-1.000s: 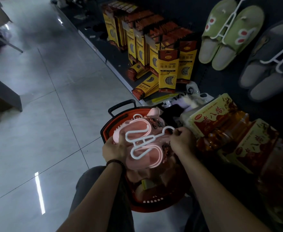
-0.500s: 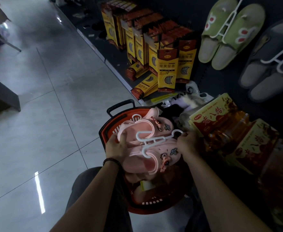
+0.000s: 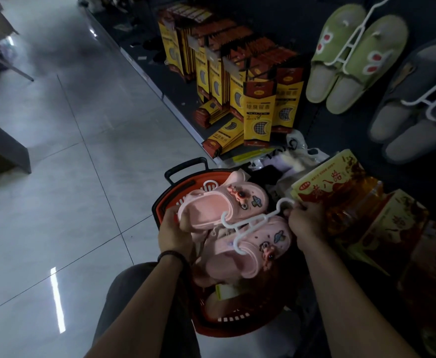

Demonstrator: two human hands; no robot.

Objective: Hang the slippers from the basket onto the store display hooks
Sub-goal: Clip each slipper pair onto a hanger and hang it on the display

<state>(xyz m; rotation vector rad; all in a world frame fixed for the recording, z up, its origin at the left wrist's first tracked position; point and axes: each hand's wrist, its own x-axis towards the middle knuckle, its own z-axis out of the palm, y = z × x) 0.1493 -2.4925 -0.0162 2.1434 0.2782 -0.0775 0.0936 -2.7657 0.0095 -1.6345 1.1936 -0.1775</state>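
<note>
A pair of pink slippers (image 3: 240,244) with small charms is clipped on a white plastic hanger (image 3: 253,223) and held just above the red basket (image 3: 175,195). My left hand (image 3: 175,233) grips the heel end of the upper slipper. My right hand (image 3: 306,223) pinches the hanger's hook end. More pink slippers lie lower in the basket, partly hidden. On the dark display wall at upper right hang a green pair (image 3: 353,58) and a grey pair (image 3: 418,104), each on a white hanger.
Yellow and red packets (image 3: 258,104) hang and lie on the shelf left of the hung slippers. Boxed bottles of oil (image 3: 346,200) stand right of the basket. White bags (image 3: 289,156) lie behind it. Glossy tiled floor (image 3: 69,177) spreads to the left.
The pink pair has risen out of the basket and turned, so the hanger hook now points right toward the shelf. Both hands have kept hold and moved up with it.
</note>
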